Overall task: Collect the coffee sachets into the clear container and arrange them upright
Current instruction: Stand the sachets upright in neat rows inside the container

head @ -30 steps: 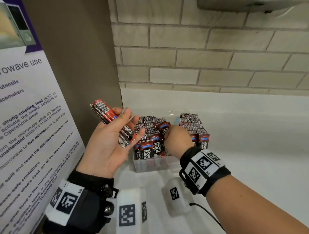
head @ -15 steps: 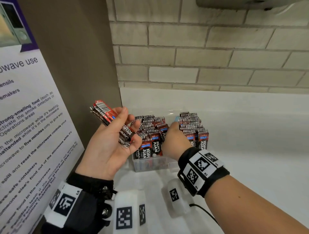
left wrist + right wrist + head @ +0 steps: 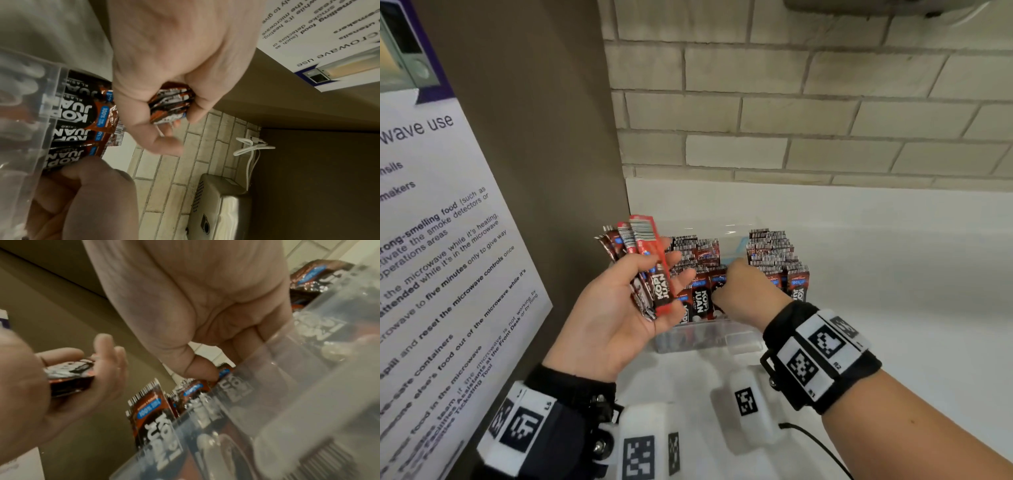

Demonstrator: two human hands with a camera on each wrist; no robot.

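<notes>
A clear container [image 3: 705, 339] stands on the white counter [image 3: 893, 308], packed with upright red-and-black coffee sachets [image 3: 774, 253] in rows. My left hand [image 3: 654, 274] is just left of the container and grips a stack of sachets [image 3: 647, 260], which shows edge-on as the stack [image 3: 170, 104] in the left wrist view. My right hand [image 3: 736, 291] reaches into the container's front middle, fingers curled down among the sachets. In the right wrist view its thumb [image 3: 197, 369] and fingers pinch the top of one sachet [image 3: 224, 371]. The fingertips are hidden in the head view.
A brown panel with a microwave-use poster [image 3: 448, 240] stands close on the left. A brick wall [image 3: 791, 120] lies behind the counter. A metal dispenser [image 3: 222, 211] hangs above, and a white cable [image 3: 251, 146] dangles by the panel.
My left hand has tilted its sachet stack more upright and brought it nearer the container. My right hand has pushed a little further in between the rows.
</notes>
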